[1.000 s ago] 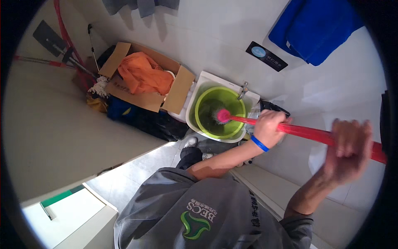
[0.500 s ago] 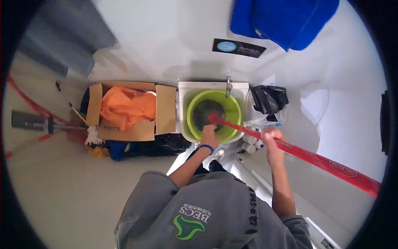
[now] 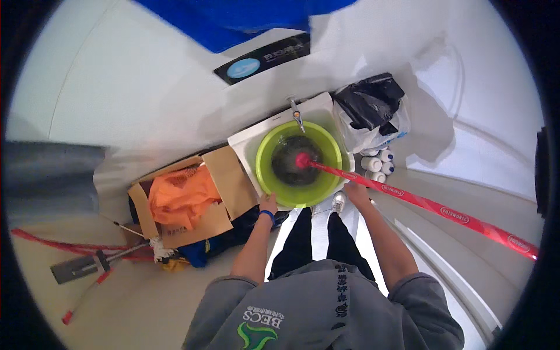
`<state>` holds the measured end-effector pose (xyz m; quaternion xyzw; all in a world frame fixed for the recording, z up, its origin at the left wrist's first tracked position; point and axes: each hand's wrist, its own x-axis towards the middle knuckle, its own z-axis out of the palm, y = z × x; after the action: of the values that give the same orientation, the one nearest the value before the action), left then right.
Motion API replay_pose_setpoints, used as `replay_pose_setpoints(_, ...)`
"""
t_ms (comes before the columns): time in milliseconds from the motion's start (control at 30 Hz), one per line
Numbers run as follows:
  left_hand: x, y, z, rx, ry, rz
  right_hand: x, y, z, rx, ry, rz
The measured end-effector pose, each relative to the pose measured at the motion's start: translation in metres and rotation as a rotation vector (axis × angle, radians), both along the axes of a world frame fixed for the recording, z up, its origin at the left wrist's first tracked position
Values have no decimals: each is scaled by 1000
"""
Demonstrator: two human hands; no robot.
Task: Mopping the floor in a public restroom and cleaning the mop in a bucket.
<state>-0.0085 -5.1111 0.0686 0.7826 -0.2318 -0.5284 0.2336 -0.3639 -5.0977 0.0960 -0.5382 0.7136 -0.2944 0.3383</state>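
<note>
A lime-green basin point(image 3: 263, 175) sits in the white sink point(image 3: 248, 139), with a dark round mop head point(image 3: 290, 169) inside it. From the mop's red hub its long red pole point(image 3: 420, 202) slants out over the basin's rim to the right. My left hand point(image 3: 268, 203), with a blue band at the wrist, is closed at the basin's near-left rim. Just below the pole, my right hand point(image 3: 356, 192) is beside the sink's near-right corner. Its fingers are partly hidden, and I cannot tell whether they grip anything.
A metal tap point(image 3: 297, 115) juts over the basin. Left of the sink stands a cardboard box point(image 3: 233, 182) holding orange cloth point(image 3: 184, 195). Black and white plastic bags point(image 3: 373, 102) and several white bottles point(image 3: 373, 165) are on the right. Poles with red parts point(image 3: 81, 248) lie far left.
My right hand has let go of the red pole and moved down beside the sink. My left hand has gone from inside the basin to its near-left rim. The view has turned.
</note>
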Motion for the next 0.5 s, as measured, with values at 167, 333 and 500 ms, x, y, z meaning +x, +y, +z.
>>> replay_pose_setpoints(167, 3, -3, 12, 165, 186, 130, 42, -20, 7, 488, -572, -259)
replay_pose_setpoints(333, 14, 0, 2, -51, 364, 258, 39, -29, -5, 620, -729, -350)
replay_pose_setpoints(500, -29, -33, 98, -103, 349, 274, 24, -28, 9, 661, -798, -434)
